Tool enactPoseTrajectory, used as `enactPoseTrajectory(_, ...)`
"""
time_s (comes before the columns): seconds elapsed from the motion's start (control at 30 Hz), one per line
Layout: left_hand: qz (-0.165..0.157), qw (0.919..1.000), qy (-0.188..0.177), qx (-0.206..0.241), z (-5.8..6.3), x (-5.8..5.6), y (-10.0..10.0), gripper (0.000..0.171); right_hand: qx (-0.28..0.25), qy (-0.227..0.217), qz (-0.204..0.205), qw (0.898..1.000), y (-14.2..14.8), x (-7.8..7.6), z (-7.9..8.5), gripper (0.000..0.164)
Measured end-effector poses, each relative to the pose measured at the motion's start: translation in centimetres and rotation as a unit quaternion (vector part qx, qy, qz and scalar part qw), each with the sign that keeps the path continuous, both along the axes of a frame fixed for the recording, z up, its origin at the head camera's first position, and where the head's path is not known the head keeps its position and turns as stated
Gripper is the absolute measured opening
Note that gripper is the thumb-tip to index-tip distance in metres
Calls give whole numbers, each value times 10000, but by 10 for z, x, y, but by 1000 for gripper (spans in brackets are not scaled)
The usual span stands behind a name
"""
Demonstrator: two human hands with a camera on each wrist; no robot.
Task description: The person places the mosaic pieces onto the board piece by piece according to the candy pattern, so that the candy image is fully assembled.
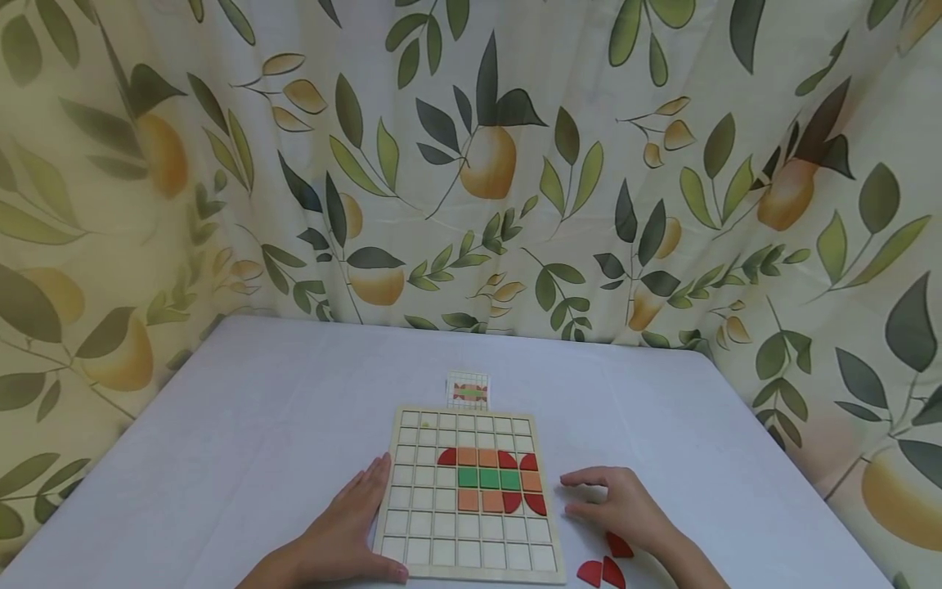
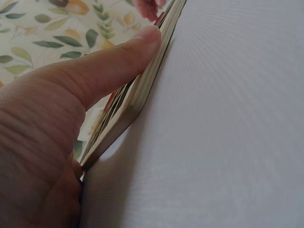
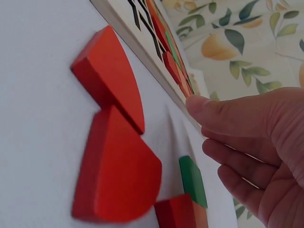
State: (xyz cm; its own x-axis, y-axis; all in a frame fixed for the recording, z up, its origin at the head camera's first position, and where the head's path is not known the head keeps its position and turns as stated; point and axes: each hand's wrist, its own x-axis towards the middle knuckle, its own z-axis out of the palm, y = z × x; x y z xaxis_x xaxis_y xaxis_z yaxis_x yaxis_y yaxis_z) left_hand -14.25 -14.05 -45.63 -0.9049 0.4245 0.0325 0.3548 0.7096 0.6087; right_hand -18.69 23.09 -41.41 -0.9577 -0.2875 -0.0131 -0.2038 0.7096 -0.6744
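Note:
A pale wooden grid board lies on the table, with red, orange and green pieces set in its middle and right cells. My left hand rests against the board's left side, its fingers straight along the edge and its thumb on the front edge near the corner. To the right of the board hovers my right hand, thumb and forefinger apart with nothing between them. Red quarter-round pieces lie loose on the table by this hand, with a green block close to its fingers in the right wrist view.
Behind the board lies a small pattern card showing a red, orange and green figure on a grid. A white cloth covers the table. At the back and sides hangs a curtain printed with leaves and orange fruit.

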Motion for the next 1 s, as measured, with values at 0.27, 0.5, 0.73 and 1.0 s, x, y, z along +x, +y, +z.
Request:
enactPoseTrajectory(0.27,-28,9997,205,85,-1,2,0,131,216,-226,-174,9994,12,4,1,44)
enactPoseTrajectory(0.5,-1,9998,217,42,0,2,-1,130,359,-285,-250,9986,23,12,-2,49)
enactPoseTrajectory(0.73,-21,9997,251,79,-1,1,-1,130,430,-197,-571,9972,29,17,-6,44)
enactPoseTrajectory(1.0,-2,9997,224,32,-2,0,-1,132,326,-107,-417,9985,33,19,-7,39)
